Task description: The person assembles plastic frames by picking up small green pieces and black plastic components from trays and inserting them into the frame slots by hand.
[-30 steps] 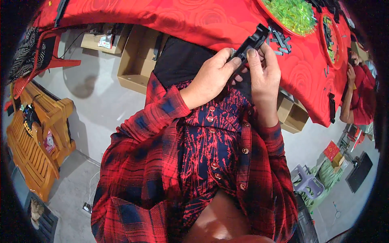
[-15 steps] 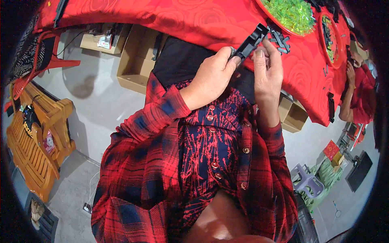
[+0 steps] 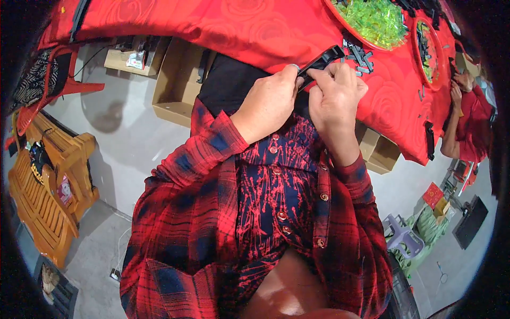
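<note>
Both hands meet over my lap at the edge of the red-covered table. My left hand is closed on the lower end of a long black plastic part, whose far end points up and right. Bent over the same part, my right hand presses with curled thumb and fingers near its middle; whether it pinches a smaller piece is hidden. Just past my right hand lies a small pile of dark grey pieces on the cloth. Beyond it stands a round red tray heaped with yellow-green translucent pieces.
A second red tray stands farther right, near another person in red. Open cardboard boxes sit under the table. At left are a red chair and a wooden chair; a purple stool stands at lower right.
My right hand has moved left and down onto the black part, its fingers curling from a more upright pose. The part's far end has tilted lower.
</note>
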`<state>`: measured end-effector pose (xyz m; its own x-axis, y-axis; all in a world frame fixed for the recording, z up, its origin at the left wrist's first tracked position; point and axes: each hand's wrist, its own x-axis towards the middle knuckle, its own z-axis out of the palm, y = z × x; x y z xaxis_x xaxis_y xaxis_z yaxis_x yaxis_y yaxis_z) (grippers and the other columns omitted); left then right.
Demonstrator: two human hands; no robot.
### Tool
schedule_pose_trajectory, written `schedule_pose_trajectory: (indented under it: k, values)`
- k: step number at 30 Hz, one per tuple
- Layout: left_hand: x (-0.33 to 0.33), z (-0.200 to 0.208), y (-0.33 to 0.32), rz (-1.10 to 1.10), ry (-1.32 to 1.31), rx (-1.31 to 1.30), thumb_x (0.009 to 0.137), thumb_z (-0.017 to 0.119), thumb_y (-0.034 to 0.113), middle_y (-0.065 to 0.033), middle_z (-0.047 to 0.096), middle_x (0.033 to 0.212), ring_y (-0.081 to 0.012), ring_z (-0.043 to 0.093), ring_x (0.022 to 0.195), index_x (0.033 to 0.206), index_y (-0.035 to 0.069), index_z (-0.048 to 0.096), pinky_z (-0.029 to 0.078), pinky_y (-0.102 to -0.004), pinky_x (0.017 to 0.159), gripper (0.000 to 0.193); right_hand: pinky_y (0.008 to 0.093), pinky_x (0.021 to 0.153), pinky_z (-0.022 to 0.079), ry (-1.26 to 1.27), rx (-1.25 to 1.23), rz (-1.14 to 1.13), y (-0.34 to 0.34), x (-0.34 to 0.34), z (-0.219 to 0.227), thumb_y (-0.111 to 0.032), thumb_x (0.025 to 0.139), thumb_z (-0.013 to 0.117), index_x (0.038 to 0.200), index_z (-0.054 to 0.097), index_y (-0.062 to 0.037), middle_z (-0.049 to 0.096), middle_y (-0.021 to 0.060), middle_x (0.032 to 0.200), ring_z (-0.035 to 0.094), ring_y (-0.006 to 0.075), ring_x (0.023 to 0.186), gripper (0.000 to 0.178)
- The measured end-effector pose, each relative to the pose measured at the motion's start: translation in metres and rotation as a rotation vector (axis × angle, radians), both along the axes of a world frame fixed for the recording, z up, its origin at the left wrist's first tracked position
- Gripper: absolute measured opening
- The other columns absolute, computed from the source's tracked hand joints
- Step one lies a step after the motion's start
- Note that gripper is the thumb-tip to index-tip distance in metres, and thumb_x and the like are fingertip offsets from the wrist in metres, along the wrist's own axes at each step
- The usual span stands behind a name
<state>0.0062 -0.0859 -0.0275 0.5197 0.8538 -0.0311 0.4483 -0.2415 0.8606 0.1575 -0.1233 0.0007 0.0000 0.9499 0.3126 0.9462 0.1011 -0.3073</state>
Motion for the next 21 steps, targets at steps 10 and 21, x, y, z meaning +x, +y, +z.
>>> schedule_pose_trajectory:
  k: [10,21]
  values:
    - [0.000,0.008,0.017,0.104,-0.094,-0.279,0.099,0.059,0.023,-0.0260,0.063,0.089,-0.0460,0.062,0.085,0.102,0.001,0.058,0.048,-0.0451,0.067,0.022,0.0427,0.084,0.034,0.102,-0.081,0.045,0.019,-0.001,0.010,-0.004,0.071,0.064,0.092,0.074,-0.0079,0.057,0.0068,0.092,0.055,0.0262,0.094,0.023]
    - [0.004,0.010,0.034,0.125,-0.125,-0.325,0.100,0.058,0.022,-0.0233,0.062,0.083,-0.0376,0.064,0.074,0.103,0.000,0.058,0.049,-0.0406,0.066,0.022,0.0436,0.081,0.035,0.096,-0.165,0.087,0.043,0.007,0.024,-0.005,0.073,0.063,0.093,0.074,-0.0063,0.057,0.0083,0.094,0.055,0.0280,0.095,0.022]
